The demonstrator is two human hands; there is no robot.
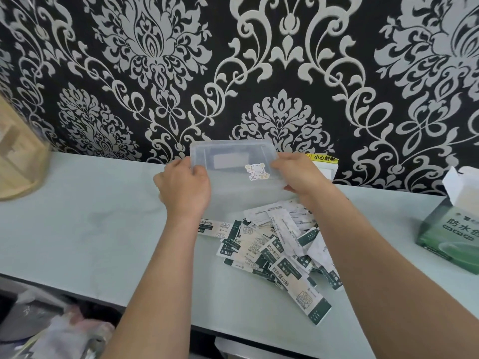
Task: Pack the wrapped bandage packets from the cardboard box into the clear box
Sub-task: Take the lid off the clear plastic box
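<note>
A clear plastic box [233, 187] stands on the pale table near the wall, its lid [233, 158] tilted up and bearing a small sticker [256, 171]. My left hand [184, 187] grips the lid's left edge and my right hand [298, 174] grips its right edge. In front of the box, between my forearms, several wrapped bandage packets [274, 252] lie in a loose pile, white and dark green with print. The green cardboard box [451, 229] stands at the far right with its top flaps open.
A light wooden object [18, 161] stands at the left end of the table [90, 229]. A wall socket with a yellow warning label [324, 158] sits behind the clear box. Bags and clutter [51, 330] lie below the table's front edge.
</note>
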